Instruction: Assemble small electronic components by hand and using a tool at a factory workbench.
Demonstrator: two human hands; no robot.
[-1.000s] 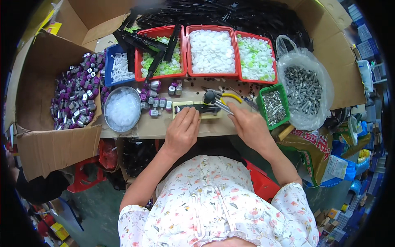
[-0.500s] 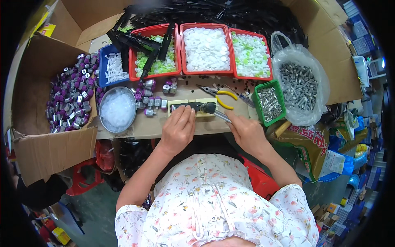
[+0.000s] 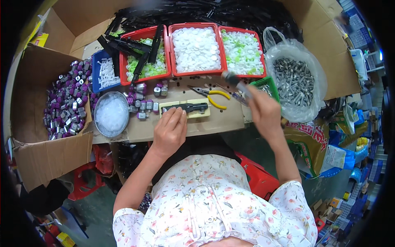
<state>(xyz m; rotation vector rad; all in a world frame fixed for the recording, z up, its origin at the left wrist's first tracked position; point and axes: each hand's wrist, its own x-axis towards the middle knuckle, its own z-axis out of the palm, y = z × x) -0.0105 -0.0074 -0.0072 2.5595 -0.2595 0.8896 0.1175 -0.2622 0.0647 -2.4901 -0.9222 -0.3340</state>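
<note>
A long black plastic part (image 3: 193,107) lies in a cream-coloured fixture (image 3: 204,114) at the table's near edge. The fingers of my left hand (image 3: 169,129), pressed together, grip the part's left end and cover some of it. My right hand (image 3: 264,110) is raised to the right, closed round the handle of a hammer (image 3: 243,85). The hammer's dark head is up in the air, apart from the part, in front of the red bins. Yellow-handled pliers (image 3: 217,99) lie just behind the fixture, with a thin screwdriver (image 3: 239,99) beside them.
Red bins (image 3: 196,73) of white and green pieces stand behind. At left are a round metal bowl (image 3: 111,114), a blue tray (image 3: 106,84) and a cardboard box (image 3: 53,152) of purple-and-silver pieces. A green bin (image 3: 271,82) and a plastic bag (image 3: 304,105) of metal pieces are at right.
My right hand has lifted the hammer off the black part, up and to the right. The left hand stays at the part's left end. The whole view has shifted slightly.
</note>
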